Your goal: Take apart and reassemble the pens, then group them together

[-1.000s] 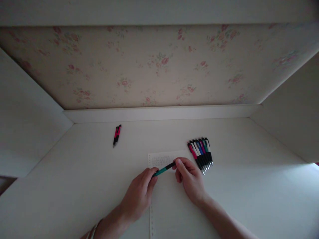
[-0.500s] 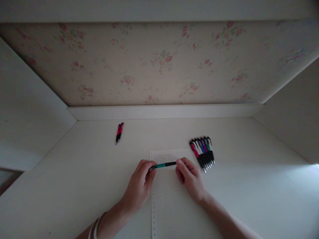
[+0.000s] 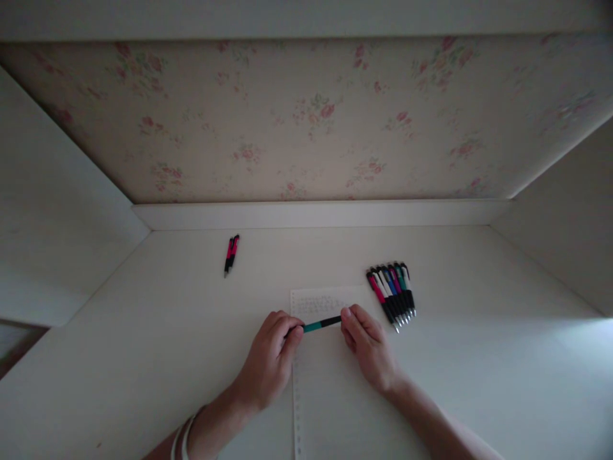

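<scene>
A green and black pen (image 3: 313, 326) is stretched between my two hands above a sheet of paper (image 3: 330, 383). My left hand (image 3: 272, 351) pinches its green end between thumb and fingers, which cover the pen's tip there. At the black grip end, my right hand (image 3: 366, 345) closes thumb and fingers on the pen, hiding that end. The paper has punched holes along its left edge and rows of handwriting near the top.
To the right of the paper, several pens (image 3: 393, 297) in various colours lie side by side. Two red and black pens (image 3: 231, 255) rest together at the back left. A white ledge (image 3: 316, 211) and floral wall (image 3: 306, 121) bound the desk (image 3: 191, 306) behind.
The pen has tilted slightly, its green end lower. My left fingers have shifted along it and cover more of that end. The view has moved a little.
</scene>
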